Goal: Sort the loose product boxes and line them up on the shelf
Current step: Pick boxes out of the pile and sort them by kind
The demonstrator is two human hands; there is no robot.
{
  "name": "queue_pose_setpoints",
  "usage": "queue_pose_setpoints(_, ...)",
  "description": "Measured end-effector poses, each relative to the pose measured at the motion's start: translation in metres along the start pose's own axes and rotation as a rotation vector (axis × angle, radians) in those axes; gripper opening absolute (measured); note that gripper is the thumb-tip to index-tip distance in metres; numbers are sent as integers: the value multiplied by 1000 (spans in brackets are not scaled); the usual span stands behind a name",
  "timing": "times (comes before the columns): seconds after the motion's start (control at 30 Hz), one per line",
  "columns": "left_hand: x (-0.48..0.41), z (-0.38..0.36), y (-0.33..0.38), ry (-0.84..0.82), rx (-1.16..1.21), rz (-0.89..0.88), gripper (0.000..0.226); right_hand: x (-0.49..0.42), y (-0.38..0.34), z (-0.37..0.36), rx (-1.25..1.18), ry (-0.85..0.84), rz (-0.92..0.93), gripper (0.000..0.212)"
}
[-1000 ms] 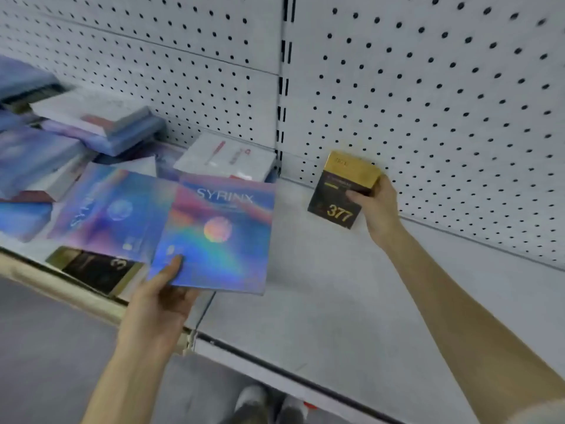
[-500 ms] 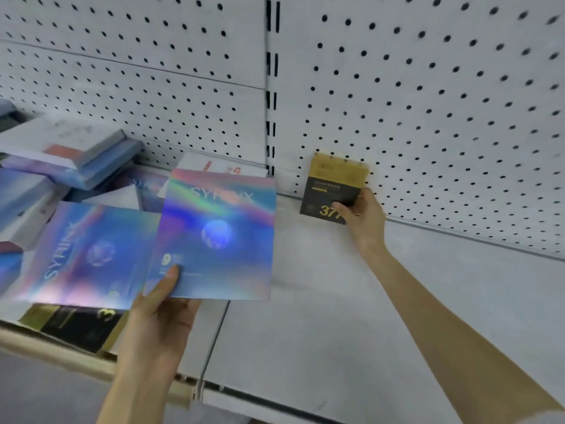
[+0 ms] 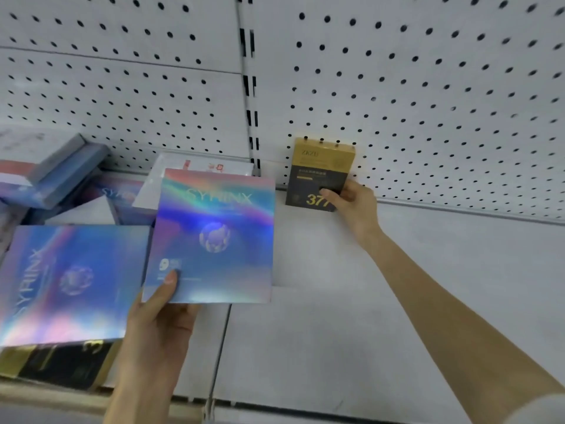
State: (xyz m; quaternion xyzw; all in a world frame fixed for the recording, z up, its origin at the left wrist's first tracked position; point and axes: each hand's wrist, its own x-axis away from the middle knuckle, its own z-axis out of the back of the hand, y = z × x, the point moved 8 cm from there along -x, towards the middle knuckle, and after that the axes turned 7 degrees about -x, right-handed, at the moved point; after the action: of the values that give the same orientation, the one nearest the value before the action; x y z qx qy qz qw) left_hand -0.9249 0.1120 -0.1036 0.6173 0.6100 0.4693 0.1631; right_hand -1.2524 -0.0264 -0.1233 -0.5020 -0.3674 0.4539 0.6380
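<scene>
Thumb pressure matters most here: your right hand pinches the lower right corner of the black-and-gold box, with the thumb across the front beside the 377 and the other fingers hidden behind it. The box stands upright at the far edge of the shelf, at or very close to the pegboard wall; the view does not settle whether they touch. Seat its base flat, square the face toward you, then ease the thumb off sideways so you do not tip it forward. Your left hand grips the holographic SYRINX box, thumb on its lower left front and fingers underneath, holding it above the shelf, nearer than the standing box and to its left. Judge your room from there. Bare shelf runs to the right of the standing box, which is where a row can grow. The slotted upright sits just left of it. Further left is crowded: a second SYRINX box lies flat over another dark gold-trimmed box close to the near lip, with a heap of blue and white boxes beyond.
</scene>
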Motion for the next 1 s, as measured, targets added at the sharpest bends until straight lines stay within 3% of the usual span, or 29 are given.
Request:
queue_pose_setpoints(0.23, 6, -9, -7, 32, -1, 22, 54, 5, 5, -1, -127, -58, -173, 21)
queue_pose_setpoints(0.3, 12, -15, -10, 32, -12, 25, 42, 12, 5, 11, -161, -59, -218, 32)
queue_pose_setpoints(0.4, 27, -38, -22, -27, -71, 49, 25, 41, -4, 43, -289, -55, -283, 33)
queue_pose_setpoints(0.5, 45, -80, -48, -143, -128, 57, 31, 96, -14, 64, -565, -326, -409, 41)
queue_pose_setpoints(0.6, 72, -146, -96, -329, -197, 80, 38, 147, -13, 116, -432, -495, -365, 39)
queue_pose_setpoints(0.7, 104, -209, -159, -453, -385, 81, 44, 167, 1, 214, -330, -331, -274, 45)
queue_pose_setpoints(0.83, 154, -301, -249, -557, -835, -97, 15, 185, 35, 371, -265, -115, -199, 49)
queue_pose_setpoints(0.87, 169, -326, -275, -580, -899, -124, 7, 190, 48, 412, -240, -67, -179, 49)
queue_pose_setpoints(1.0, 231, -425, -378, -667, -1055, -262, 11, 210, 91, 572, -185, 147, -126, 41)
